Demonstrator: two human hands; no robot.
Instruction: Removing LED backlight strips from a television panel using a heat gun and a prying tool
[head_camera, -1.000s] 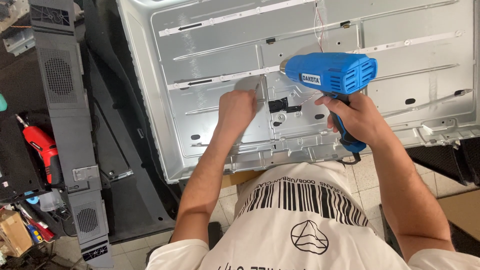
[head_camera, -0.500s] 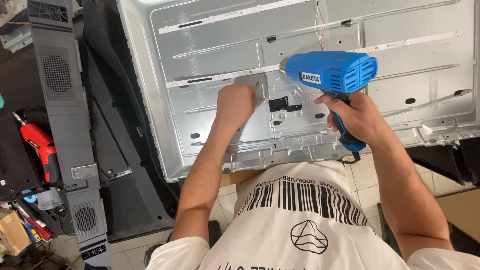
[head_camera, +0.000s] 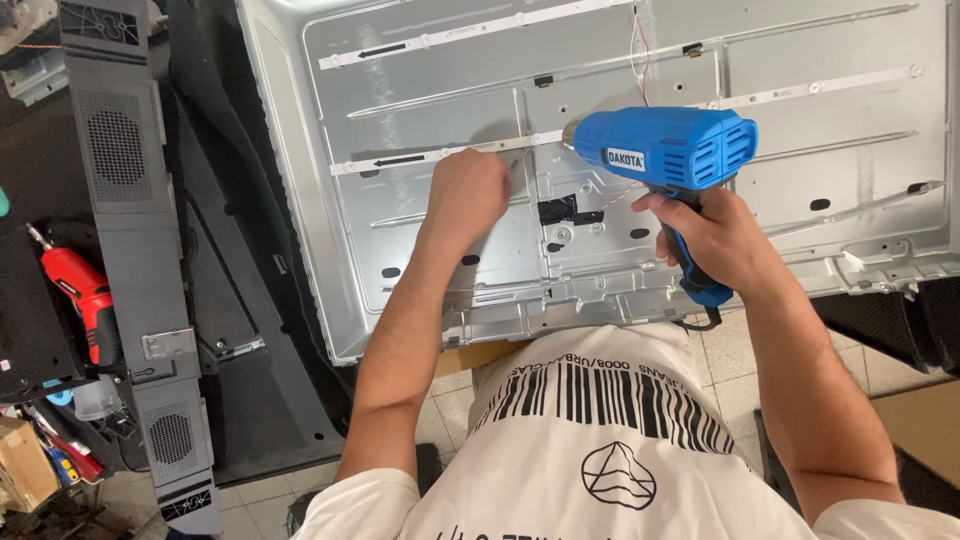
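**Heat gun held over the strip on a big metal back panel**

A blue heat gun (head_camera: 668, 150) is gripped in the right hand (head_camera: 712, 240), fingers wrapped tight around the handle, so that hand is closed firmly on the tool. The body of the gun sits just above the grip, with the nozzle pointed away to the left of it, toward the other hand. A black cord end can be seen hanging just below the fist.

The left hand (head_camera: 468, 195) is curled into a loose fist and pressed down on the silver metal panel (head_camera: 420, 110). Something thin looks pinched at the fingertips, right where a white light strip (head_camera: 440, 156) runs under them, but it can't be told for sure what is actually pinched, since the fingers are folded out of sight. The strip is touched by that hand, and the nozzle is found just to the right of the knuckles, near but apart.

Between the two hands, slightly below the nozzle, a small black connector (head_camera: 565, 210) is stuck to the panel. More strips are laid across the panel further up from both grips.

Well off to the left of the left hand, a red cordless screwdriver (head_camera: 82, 300) is lying beside a long dark grey speaker bar (head_camera: 125, 200). Below both hands, a white shirt with a barcode print (head_camera: 600, 400) is seen.
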